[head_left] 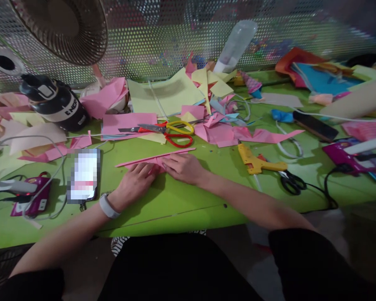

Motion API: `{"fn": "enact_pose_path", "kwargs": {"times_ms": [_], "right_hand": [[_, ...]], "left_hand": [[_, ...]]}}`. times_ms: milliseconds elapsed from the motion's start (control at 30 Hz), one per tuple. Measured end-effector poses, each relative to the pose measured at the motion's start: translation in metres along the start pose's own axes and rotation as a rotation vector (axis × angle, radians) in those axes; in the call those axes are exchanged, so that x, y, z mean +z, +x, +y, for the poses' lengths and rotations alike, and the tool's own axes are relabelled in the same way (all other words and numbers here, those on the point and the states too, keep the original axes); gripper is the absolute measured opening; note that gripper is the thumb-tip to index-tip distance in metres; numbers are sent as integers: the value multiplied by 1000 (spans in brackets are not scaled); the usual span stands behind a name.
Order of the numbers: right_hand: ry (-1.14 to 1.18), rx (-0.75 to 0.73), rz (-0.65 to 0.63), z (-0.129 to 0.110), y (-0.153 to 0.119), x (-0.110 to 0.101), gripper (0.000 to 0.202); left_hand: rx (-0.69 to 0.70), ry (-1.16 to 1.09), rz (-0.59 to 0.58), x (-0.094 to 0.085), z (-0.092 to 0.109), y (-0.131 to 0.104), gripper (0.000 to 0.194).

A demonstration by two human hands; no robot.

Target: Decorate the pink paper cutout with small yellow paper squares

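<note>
A folded strip of pink paper (pixel 150 159) lies on the green table in front of me, with a long narrow fold along its far edge. My left hand (pixel 135 182) rests on its left part, fingers lying flat on the paper. My right hand (pixel 183 168) presses on the right part, its fingers stretched toward the left hand. The fingertips of both hands are close together near the paper's middle. Just beyond the strip lie scissors (pixel 179 141) with red and yellow handles, partly over pink paper sheets.
A lit phone (pixel 84 175) and a purple power strip (pixel 34 194) lie at left. A black bottle (pixel 54 102) and a fan (pixel 62 25) stand behind. Right are a yellow glue gun (pixel 253 161), black scissors (pixel 293 182) and cables. Paper scraps (pixel 219 129) cover the back.
</note>
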State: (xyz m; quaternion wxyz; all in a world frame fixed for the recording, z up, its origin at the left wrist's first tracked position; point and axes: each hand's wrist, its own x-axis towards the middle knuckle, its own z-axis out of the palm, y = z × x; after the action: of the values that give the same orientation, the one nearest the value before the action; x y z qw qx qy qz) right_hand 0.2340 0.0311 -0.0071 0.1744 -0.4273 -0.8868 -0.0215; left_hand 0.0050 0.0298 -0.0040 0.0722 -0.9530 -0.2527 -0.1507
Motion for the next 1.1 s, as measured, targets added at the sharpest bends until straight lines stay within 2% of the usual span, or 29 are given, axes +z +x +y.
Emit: {"fn": "enact_pose_path", "kwargs": {"times_ms": [133, 233, 333, 433, 533, 633, 700, 767, 833, 900, 967, 1067, 1100], "right_hand": [[-76, 8, 161, 13, 2, -3, 26], [-107, -39, 131, 19, 2, 2, 23], [-130, -72, 85, 20, 2, 8, 29], [-137, -53, 48, 19, 3, 10, 31], [-156, -18, 25, 19, 4, 11, 32], [-163, 40, 70, 19, 5, 7, 33], [-125, 88, 143, 18, 4, 1, 30], [-85, 127, 238, 16, 3, -9, 27], [-48, 158, 328, 13, 2, -18, 25], [-1, 174, 379, 10, 0, -26, 23], [40, 171, 384, 5, -1, -29, 21], [16, 135, 359, -4, -4, -29, 21], [-11, 120, 355, -7, -5, -28, 22]], "left_hand": [[2, -45, -10, -2, -1, 0, 32], [-1, -68, -18, -4, -3, -1, 33], [-22, -112, 8, -6, -5, -1, 30], [-83, -214, 96, -12, -6, 1, 23], [-139, -398, 245, -23, -7, 3, 19], [-132, -581, 340, -38, -5, 2, 10], [-130, -631, 347, -47, -5, 1, 17], [-213, -648, 333, -53, -6, -1, 32], [-399, -705, 260, -54, -9, 0, 43], [-623, -862, 180, -52, -12, 4, 44], [-777, -1131, 162, -48, -14, 11, 38], [-822, -1541, 204, -43, -8, 23, 49], [-831, -1625, 195, -42, -4, 27, 46]]}}
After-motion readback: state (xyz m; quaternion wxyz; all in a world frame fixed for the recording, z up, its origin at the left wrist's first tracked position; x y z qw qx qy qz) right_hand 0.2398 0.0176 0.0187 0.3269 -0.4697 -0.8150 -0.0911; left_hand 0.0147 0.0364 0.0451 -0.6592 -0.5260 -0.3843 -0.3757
